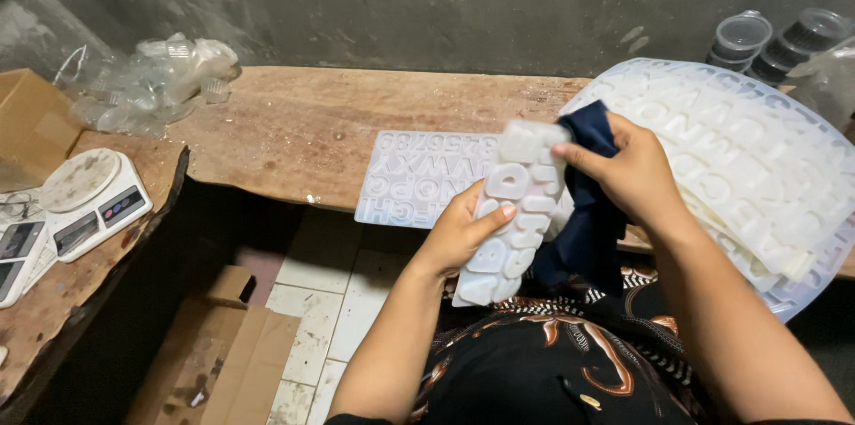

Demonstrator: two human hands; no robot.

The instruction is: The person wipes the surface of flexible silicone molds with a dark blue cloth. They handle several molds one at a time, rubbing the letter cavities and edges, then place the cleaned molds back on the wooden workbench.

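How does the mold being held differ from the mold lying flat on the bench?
The held mold is narrow and long, tilted up off the bench in the left hand, with the right hand pressing a dark blue cloth to it. The flat mold is wider, lies on the wooden bench, and is untouched. Both are translucent white with letter-shaped cavities.

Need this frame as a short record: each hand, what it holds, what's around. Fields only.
left hand: left hand grips a white letter mould, held up over the lap
right hand: right hand presses a dark blue cloth against the mould's top
bench: wooden bench, one flat letter mould lying on it
right side: stack of white moulds; plastic cups behind
left side: kitchen scale, bag of clear containers
floor: cardboard
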